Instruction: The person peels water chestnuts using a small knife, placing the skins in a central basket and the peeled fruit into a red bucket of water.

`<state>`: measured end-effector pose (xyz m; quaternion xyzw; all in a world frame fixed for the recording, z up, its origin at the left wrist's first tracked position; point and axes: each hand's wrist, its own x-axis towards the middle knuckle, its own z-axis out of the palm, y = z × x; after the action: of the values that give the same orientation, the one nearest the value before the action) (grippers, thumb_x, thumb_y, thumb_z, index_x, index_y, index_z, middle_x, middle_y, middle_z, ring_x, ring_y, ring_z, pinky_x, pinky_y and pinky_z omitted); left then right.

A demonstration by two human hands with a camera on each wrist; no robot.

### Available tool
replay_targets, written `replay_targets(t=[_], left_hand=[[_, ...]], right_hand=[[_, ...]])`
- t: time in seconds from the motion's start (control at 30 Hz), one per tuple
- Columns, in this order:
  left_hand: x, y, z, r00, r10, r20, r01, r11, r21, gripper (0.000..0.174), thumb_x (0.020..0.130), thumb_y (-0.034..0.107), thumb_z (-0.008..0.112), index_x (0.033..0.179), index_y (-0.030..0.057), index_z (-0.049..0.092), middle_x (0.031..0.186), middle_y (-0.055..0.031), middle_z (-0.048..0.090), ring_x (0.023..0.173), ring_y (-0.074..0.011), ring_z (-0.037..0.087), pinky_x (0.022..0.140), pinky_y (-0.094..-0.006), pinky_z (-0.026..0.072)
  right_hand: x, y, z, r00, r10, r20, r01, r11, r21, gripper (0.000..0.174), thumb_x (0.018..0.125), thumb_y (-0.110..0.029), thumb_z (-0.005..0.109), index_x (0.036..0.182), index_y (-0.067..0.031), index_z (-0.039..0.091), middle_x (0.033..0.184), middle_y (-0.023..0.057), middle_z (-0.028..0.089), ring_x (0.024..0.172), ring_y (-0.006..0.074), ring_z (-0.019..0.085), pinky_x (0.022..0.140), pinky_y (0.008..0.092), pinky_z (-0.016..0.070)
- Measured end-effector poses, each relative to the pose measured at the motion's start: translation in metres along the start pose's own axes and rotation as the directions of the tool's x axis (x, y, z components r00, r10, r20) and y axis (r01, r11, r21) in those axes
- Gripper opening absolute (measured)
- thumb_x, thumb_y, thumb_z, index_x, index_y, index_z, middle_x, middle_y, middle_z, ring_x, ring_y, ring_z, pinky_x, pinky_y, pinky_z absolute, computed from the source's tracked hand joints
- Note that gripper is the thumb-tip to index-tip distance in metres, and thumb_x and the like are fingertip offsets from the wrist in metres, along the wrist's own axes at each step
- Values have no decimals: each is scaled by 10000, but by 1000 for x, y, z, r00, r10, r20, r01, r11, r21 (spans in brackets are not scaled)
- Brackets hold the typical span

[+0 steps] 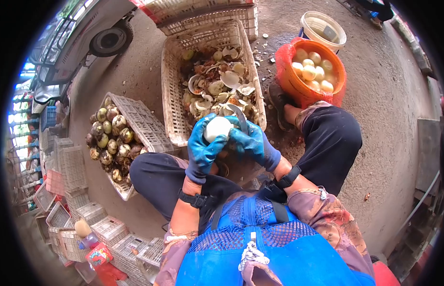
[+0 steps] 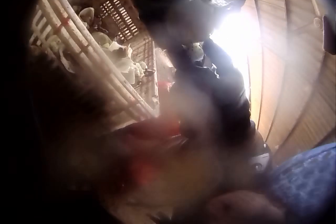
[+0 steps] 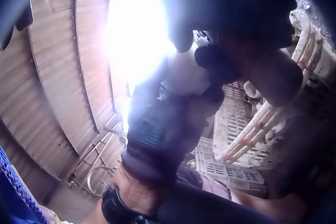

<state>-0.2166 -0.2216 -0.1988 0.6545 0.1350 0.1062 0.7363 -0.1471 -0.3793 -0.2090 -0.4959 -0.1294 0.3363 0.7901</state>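
My left hand (image 1: pixel 201 151), in a blue glove, grips a smooth white peeled onion-like ball (image 1: pixel 218 129) from its left side. On the right, my gloved right hand (image 1: pixel 253 144) holds a knife with a curved blade (image 1: pixel 238 117), its thumb side close against the ball. Both hands are over the near end of a pale plastic crate (image 1: pixel 174 90) full of peelings (image 1: pixel 215 86). In the right wrist view the ball (image 3: pixel 186 74) shows between dark, backlit gloves. Most of the left wrist view is blurred and shaded.
To the left, a tilted crate (image 1: pixel 136 117) holds unpeeled brown-green bulbs (image 1: pixel 112 136). An orange bucket (image 1: pixel 284 62) with peeled balls stands at the right, before a white bucket (image 1: pixel 343 35). Stacked crates (image 1: pixel 72 167) line the far left; a wheeled vehicle (image 1: pixel 69 47) stands behind.
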Motion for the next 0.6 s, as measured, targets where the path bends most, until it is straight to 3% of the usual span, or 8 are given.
replay_targets(t=[0.03,0.07,0.13,0.17,0.23,0.3,0.5,0.6], left_hand=[[2,-1,-2,999,32,-1,-31,997,70,549,794,143,794,1256,-20,546,1160,-82,614,1053,-176,592,920,-317,507],[1,-2,-2,999,31,-11,-30,995,99,550,789,146,797,1250,-21,548,1158,-83,614,1043,-176,596,913,-315,509],[-3,1,1,999,29,-38,-23,987,158,552,779,152,804,1238,-22,551,1154,-85,616,1023,-176,605,899,-309,514],[-4,1,0,999,26,-43,-17,979,205,550,781,148,800,1241,-19,548,1155,-85,614,1024,-172,604,898,-307,513],[-4,-1,-2,998,22,-50,-7,956,293,545,786,138,791,1245,-13,542,1156,-85,611,1026,-163,602,898,-302,512],[-3,-6,-4,996,61,-66,-36,946,322,549,754,134,789,1222,-21,547,1137,-109,618,999,-179,618,885,-307,516],[-8,-3,0,984,162,-76,-113,891,439,577,705,123,780,1209,-28,545,1123,-127,619,1001,-203,622,886,-323,517],[-8,-4,5,975,207,-79,-146,870,471,587,689,124,786,1204,-25,546,1126,-130,614,1012,-211,618,892,-330,515]], right_hand=[[-1,10,-4,999,-9,-43,8,1000,-19,401,920,-142,582,1306,-35,565,1149,92,666,990,185,644,874,323,514],[0,20,-8,989,-143,-42,128,960,-249,417,898,-137,598,1308,-64,571,1158,114,666,986,222,656,873,333,519],[2,22,-7,923,-380,52,321,691,-647,460,854,-128,630,1311,-121,584,1175,156,665,979,295,680,869,354,530],[-3,20,-13,901,-421,108,353,565,-746,556,798,-177,676,1341,-197,558,1204,183,630,951,355,665,819,389,544],[-9,-1,-13,924,-335,185,305,354,-884,595,805,-219,675,1377,-200,511,1204,164,627,908,341,673,762,403,544],[-9,-6,-18,926,-272,263,305,123,-944,644,823,-273,649,1427,-221,432,1185,136,616,825,312,678,643,426,526],[-11,-8,-15,970,-130,204,198,-58,-978,608,842,-268,611,1424,-248,438,1132,118,626,766,276,679,581,422,501],[-7,-6,-9,991,-104,80,70,-91,-993,591,859,-241,588,1428,-263,433,1102,114,641,782,281,685,607,430,518]])
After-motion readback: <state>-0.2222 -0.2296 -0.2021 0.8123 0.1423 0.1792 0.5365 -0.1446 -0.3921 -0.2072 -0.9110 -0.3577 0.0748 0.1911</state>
